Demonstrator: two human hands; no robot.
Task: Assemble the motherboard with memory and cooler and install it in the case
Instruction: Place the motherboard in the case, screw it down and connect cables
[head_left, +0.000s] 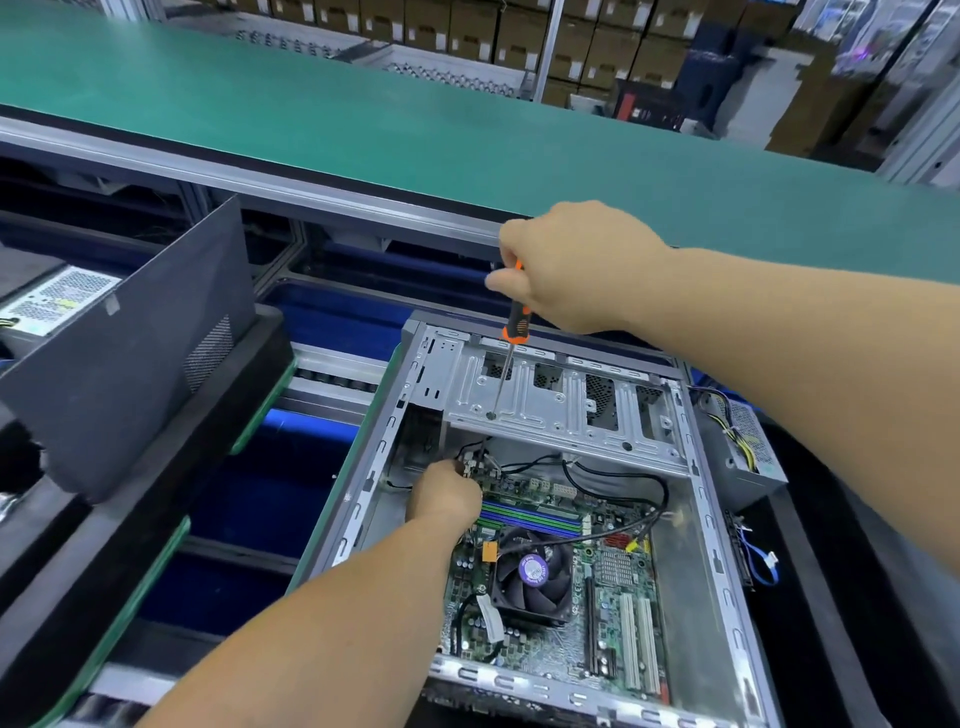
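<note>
Green bench (363, 119): one case (722, 545), one screwdriver (511, 332).

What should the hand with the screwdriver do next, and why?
Probably bring the screwdriver down to the motherboard corner where the left hand is pinching something too small to tell. The right hand holds it with the tip over the drive cage, not on the board, which already lies in the case with its cooler.
</note>
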